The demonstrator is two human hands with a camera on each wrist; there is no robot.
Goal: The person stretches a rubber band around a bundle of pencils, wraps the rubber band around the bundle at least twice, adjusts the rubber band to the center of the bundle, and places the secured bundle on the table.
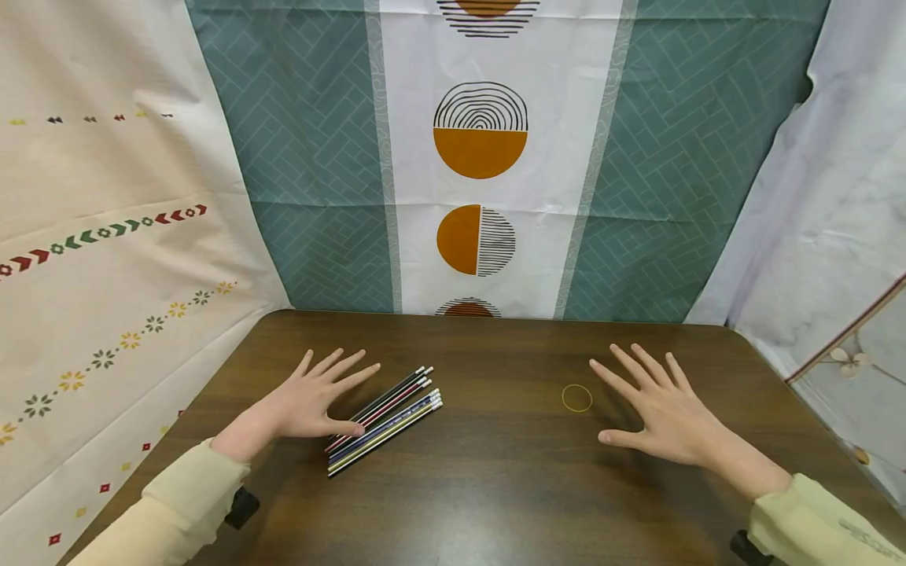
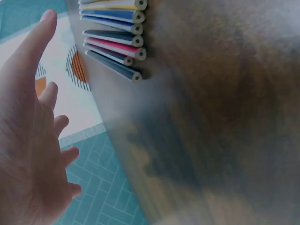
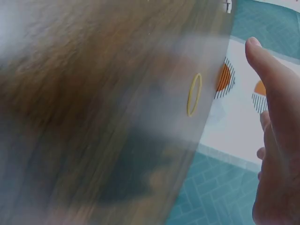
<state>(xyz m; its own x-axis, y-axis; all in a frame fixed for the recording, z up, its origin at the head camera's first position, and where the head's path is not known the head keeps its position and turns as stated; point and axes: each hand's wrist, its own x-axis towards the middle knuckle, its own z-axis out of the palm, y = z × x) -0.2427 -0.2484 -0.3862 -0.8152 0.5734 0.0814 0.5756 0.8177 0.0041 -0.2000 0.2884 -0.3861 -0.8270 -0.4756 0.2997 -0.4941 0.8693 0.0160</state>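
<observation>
Several pencils (image 1: 385,424) lie side by side on the brown table, their white eraser ends toward the upper right in the head view. Above their left part hovers my left hand (image 1: 311,401), fingers spread and holding nothing; its thumb covers a bit of them. The left wrist view shows the blunt near ends of the pencils (image 2: 117,42), black, red, blue and yellow, apart from the hand. A thin yellow rubber band (image 1: 564,398) lies in a loop to the right. Beside it, my right hand (image 1: 668,420) is spread above the table with nothing in it.
The brown wooden table (image 1: 495,487) has rounded far corners. Behind it hangs a teal and white patterned cloth (image 1: 325,157). A cream embroidered cloth (image 1: 127,259) hangs at the left and a pale marbled one (image 1: 835,196) at the right.
</observation>
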